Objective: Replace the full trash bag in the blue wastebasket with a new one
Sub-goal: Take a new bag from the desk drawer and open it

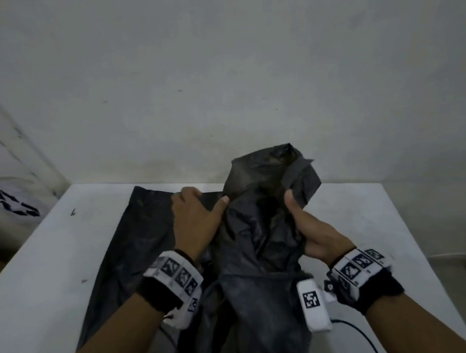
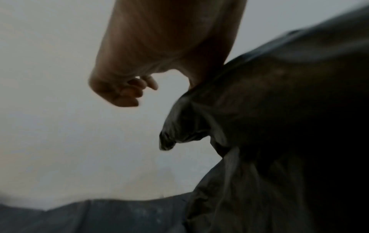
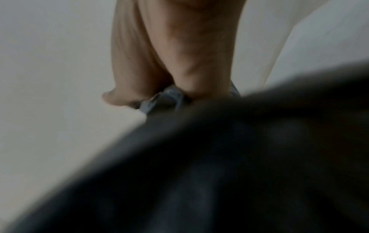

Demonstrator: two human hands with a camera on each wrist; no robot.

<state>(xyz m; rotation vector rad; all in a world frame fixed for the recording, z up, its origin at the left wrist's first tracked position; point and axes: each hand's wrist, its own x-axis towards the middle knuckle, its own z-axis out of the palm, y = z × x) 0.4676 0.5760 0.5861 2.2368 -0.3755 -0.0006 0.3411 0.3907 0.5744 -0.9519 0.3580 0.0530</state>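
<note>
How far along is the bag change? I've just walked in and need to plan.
Done: nothing shows it; no wastebasket is in view. In hand: the right hand grips a crumpled black trash bag above the white table, the left hand with its thumb against it; a second black bag lies flat on the table. Left, probably: opening the bag and fitting it in the wastebasket.

A white tabletop (image 1: 64, 245) stands against a pale wall (image 1: 217, 66); left of it, a white object (image 1: 13, 199) bears a black mark.
</note>
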